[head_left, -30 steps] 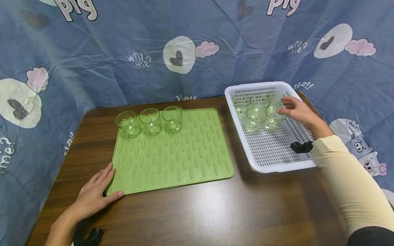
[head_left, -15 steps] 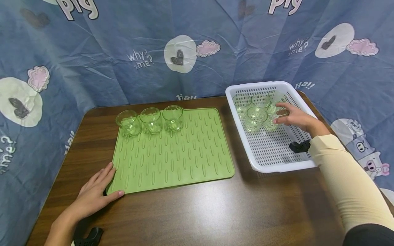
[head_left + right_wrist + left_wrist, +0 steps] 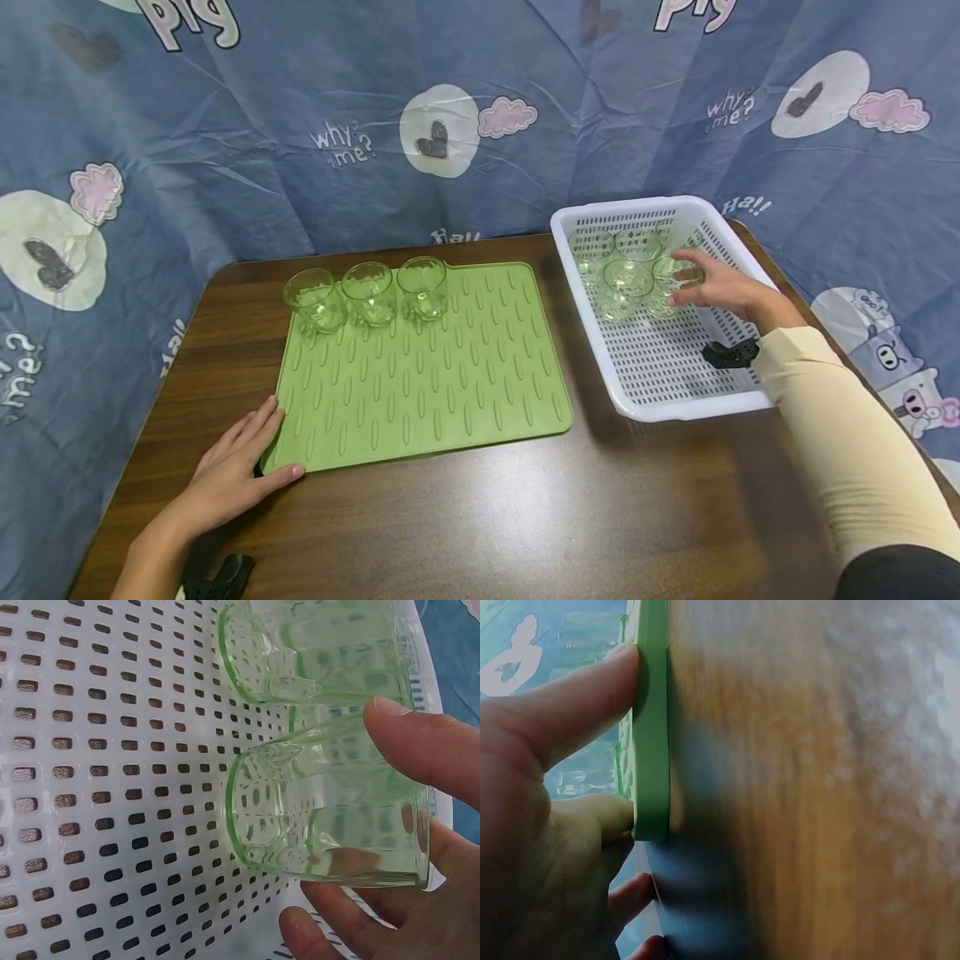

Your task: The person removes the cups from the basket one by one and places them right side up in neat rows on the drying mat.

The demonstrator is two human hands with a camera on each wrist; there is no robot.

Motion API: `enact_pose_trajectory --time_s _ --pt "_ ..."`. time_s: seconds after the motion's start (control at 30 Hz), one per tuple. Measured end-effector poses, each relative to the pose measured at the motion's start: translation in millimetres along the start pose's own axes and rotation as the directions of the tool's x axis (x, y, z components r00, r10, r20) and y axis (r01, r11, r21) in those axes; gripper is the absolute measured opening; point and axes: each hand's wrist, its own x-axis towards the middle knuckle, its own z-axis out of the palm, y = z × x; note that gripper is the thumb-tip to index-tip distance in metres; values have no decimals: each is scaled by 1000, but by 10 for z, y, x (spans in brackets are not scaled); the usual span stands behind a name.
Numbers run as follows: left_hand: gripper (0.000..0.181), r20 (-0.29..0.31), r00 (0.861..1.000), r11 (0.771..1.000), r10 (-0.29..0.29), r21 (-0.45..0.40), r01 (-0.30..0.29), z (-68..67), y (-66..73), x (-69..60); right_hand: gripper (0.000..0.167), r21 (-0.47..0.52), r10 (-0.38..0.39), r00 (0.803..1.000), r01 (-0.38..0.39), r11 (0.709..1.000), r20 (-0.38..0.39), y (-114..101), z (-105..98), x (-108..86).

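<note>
My right hand [image 3: 723, 287] grips a clear greenish glass cup [image 3: 330, 817] inside the white basket. In the right wrist view the thumb [image 3: 412, 742] lies along one side of that cup and the fingers [image 3: 337, 907] curl round the other. Another glass cup [image 3: 626, 283] stands beside it, with more behind. My left hand [image 3: 228, 479] rests, fingers extended, on the near left corner of the green ribbed mat [image 3: 427, 383]. Along the mat's far left edge, three glass cups stand in a row: one at the left [image 3: 317, 302], a middle one [image 3: 371, 296] and one at the right [image 3: 423, 289].
The perforated white basket [image 3: 686, 412] stands on the right of the brown wooden table [image 3: 495, 508], a short gap from the mat. A blue printed cloth [image 3: 525, 175] hangs behind the table. Black wrist straps are partly visible at both arms.
My right hand has come down and left onto the front right cup in the basket, its fingers closing round it. My left hand and the cups on the mat have stayed put.
</note>
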Motion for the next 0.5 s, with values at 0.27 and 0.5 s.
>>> enact_pose_trajectory --time_s 0.27,0.5 --pt "95 6 1000 1000 -7 -3 7 -10 17 3 96 -3 -12 1000 12 1000 0 8 -17 7" --pt "95 5 1000 1000 -2 -1 2 -7 16 8 96 0 -16 1000 16 1000 -1 14 -17 5"
